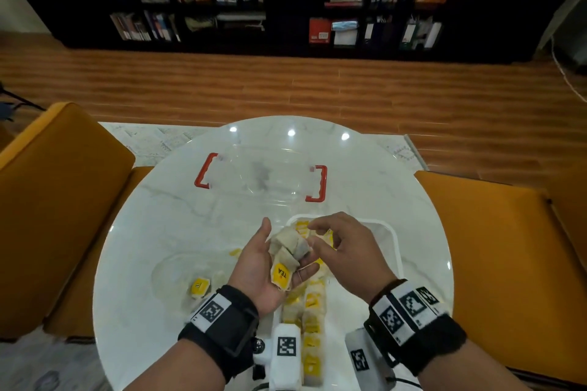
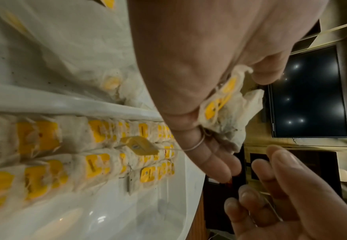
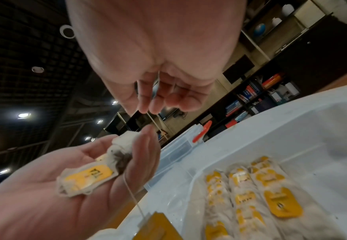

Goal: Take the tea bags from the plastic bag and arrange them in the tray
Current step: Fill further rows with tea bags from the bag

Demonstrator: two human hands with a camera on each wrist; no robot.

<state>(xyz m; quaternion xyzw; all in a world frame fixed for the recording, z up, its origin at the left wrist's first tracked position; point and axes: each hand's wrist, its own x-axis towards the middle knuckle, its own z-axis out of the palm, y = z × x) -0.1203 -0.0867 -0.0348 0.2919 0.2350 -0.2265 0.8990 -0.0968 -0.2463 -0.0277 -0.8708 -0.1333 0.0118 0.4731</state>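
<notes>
Tea bags (image 1: 287,255) are cupped in the upturned left hand (image 1: 263,267) as a supply; the right hand (image 1: 346,251), fingers loosely curled, empty, is poised at 3 o'clock above the tray (image 1: 392,232).

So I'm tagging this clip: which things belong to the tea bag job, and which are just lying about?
Job:
left hand cupping tea bags
right hand
white tray
plastic bag

Lying about:
clear box with red handles
orange chairs
bookshelf
</notes>
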